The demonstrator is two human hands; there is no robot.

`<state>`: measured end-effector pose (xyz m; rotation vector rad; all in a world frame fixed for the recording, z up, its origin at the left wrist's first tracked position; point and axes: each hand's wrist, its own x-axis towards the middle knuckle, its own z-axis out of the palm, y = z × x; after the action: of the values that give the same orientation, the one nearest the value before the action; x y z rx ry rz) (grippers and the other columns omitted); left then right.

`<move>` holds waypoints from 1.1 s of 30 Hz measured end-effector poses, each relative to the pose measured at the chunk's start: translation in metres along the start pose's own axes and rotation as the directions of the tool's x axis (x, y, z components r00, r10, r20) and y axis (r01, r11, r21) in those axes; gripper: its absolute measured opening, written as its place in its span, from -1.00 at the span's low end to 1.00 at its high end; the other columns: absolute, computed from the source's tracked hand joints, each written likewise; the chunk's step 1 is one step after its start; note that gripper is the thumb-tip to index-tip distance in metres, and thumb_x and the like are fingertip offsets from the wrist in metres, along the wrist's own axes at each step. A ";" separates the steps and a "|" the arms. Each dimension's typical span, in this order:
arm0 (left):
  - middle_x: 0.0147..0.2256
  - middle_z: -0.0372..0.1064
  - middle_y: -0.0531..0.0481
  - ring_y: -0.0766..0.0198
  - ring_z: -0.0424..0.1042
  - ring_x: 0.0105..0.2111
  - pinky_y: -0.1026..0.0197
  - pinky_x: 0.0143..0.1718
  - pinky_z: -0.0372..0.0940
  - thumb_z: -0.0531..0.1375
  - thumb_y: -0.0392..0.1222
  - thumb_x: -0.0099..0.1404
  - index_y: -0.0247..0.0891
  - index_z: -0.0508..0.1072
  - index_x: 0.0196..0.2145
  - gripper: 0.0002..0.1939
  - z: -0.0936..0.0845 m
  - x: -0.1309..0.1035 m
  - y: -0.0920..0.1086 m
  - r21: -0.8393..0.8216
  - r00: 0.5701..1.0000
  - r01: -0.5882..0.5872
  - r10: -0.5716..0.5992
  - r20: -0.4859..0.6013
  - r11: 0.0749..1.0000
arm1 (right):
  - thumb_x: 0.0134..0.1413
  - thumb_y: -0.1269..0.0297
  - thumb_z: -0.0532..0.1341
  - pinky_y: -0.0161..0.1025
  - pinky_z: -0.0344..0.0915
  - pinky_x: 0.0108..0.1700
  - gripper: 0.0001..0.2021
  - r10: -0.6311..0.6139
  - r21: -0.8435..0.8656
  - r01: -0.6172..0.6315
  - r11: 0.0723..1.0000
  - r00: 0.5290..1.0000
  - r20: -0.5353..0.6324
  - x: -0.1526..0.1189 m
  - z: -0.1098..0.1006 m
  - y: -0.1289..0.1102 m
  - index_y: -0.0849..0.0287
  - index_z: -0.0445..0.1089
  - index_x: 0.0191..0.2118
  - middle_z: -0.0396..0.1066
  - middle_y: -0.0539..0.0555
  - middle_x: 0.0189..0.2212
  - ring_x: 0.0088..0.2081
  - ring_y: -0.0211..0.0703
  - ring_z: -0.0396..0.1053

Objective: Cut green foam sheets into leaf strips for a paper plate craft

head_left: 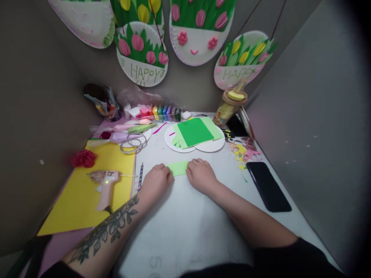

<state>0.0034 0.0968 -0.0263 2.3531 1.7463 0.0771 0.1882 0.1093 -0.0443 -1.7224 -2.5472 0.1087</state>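
Note:
A light green paper strip [179,168] lies low over the white table, stretched between my two hands. My left hand [158,178] has its fingers curled closed on the strip's left end. At the right end, my right hand [202,175] grips it with bent fingers, a ring showing on one. Just beyond the hands, dark green paper [195,132] rests on lighter green paper [219,134], both on top of white paper plates [211,146]. A patterned pencil [140,175] lies beside my left hand.
To the left, a pink glue gun [107,189] rests on yellow paper [75,204] near a red pompom [84,158]. A black phone [268,186] and paper scraps [246,152] lie right. A cup [228,108] stands at the back, below hanging decorated plates [199,46].

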 end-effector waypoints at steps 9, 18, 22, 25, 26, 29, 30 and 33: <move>-0.28 0.32 -0.08 0.20 0.32 -0.25 0.19 -0.21 0.21 0.02 -0.31 0.26 -0.26 0.47 -0.21 -0.75 -0.002 -0.001 -0.006 -0.023 0.999 -0.054 0.054 -0.003 0.998 | 0.20 0.36 0.10 -0.18 0.05 -0.25 -0.91 0.021 0.024 -0.020 1.000 0.999 -0.028 -0.002 0.000 0.002 0.15 0.34 -0.30 0.42 0.11 -0.31 -0.21 -0.04 0.29; -0.26 0.25 -0.05 0.17 0.23 -0.23 0.19 -0.24 0.13 0.03 -0.18 0.36 -0.03 0.42 0.02 -0.68 -0.004 -0.002 -0.011 0.055 0.948 -0.300 0.291 0.129 0.953 | 0.26 0.33 0.11 -0.14 0.02 -0.12 -0.80 -0.333 0.050 0.347 0.936 0.924 -0.189 -0.006 0.012 0.013 -0.04 0.45 -0.12 0.39 0.07 -0.21 -0.14 -0.07 0.19; -0.25 0.26 -0.07 0.17 0.26 -0.22 0.18 -0.25 0.15 0.00 -0.21 0.37 -0.05 0.39 0.05 -0.66 -0.009 -0.005 -0.005 0.137 0.948 -0.302 0.282 0.149 0.943 | 0.25 0.33 0.12 -0.11 0.01 -0.11 -0.80 -0.385 -0.008 0.390 0.921 0.905 -0.182 -0.011 0.011 0.010 0.03 0.44 -0.08 0.41 0.10 -0.16 -0.10 -0.04 0.18; -0.27 0.28 -0.12 0.12 0.28 -0.20 0.14 -0.25 0.18 0.00 -0.24 0.36 -0.15 0.43 -0.05 -0.70 -0.012 -0.011 0.001 0.193 0.959 -0.267 0.240 0.150 0.944 | 0.21 0.37 0.15 -0.11 0.01 -0.14 -0.79 -0.286 -0.037 0.284 0.958 0.946 -0.154 -0.019 0.007 0.009 0.09 0.44 -0.07 0.42 0.14 -0.14 -0.09 -0.02 0.19; -0.27 0.29 -0.13 0.11 0.29 -0.19 0.13 -0.25 0.19 0.01 -0.26 0.35 -0.18 0.45 -0.09 -0.73 -0.013 -0.013 0.003 0.216 0.964 -0.248 0.218 0.154 0.944 | 0.20 0.39 0.16 -0.11 0.01 -0.15 -0.79 -0.245 -0.047 0.241 0.969 0.958 -0.147 -0.021 0.006 0.009 0.11 0.44 -0.08 0.42 0.15 -0.14 -0.09 -0.01 0.19; -0.27 0.32 -0.18 0.07 0.31 -0.18 0.10 -0.27 0.21 0.01 -0.33 0.31 -0.26 0.46 -0.17 -0.76 -0.014 -0.018 0.008 0.264 0.972 -0.198 0.155 0.174 0.944 | 0.16 0.44 0.16 -0.11 0.01 -0.18 -0.79 -0.167 -0.074 0.159 0.985 0.978 -0.122 -0.027 0.005 0.012 0.13 0.45 -0.11 0.43 0.16 -0.15 -0.11 -0.01 0.18; -0.26 0.33 -0.19 0.06 0.32 -0.18 0.09 -0.27 0.21 0.01 -0.35 0.31 -0.29 0.46 -0.18 -0.75 -0.014 -0.019 0.009 0.270 0.973 -0.190 0.144 0.181 0.944 | 0.15 0.46 0.16 -0.11 0.01 -0.18 -0.78 -0.159 -0.078 0.150 0.986 0.980 -0.119 -0.027 0.005 0.013 0.13 0.45 -0.11 0.43 0.16 -0.16 -0.12 -0.02 0.18; -0.25 0.34 -0.23 0.02 0.33 -0.17 0.06 -0.26 0.22 -0.02 -0.39 0.29 -0.35 0.46 -0.20 -0.73 -0.014 -0.021 0.012 0.275 0.970 -0.191 0.139 0.199 0.942 | 0.12 0.49 0.15 -0.12 0.02 -0.18 -0.78 -0.161 -0.065 0.153 0.986 0.977 -0.138 -0.025 0.007 0.015 0.14 0.47 -0.16 0.44 0.14 -0.19 -0.14 -0.03 0.18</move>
<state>0.0059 0.0760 -0.0084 2.6156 1.5633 -0.3798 0.2104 0.0912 -0.0534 -1.4786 -2.5898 -0.0895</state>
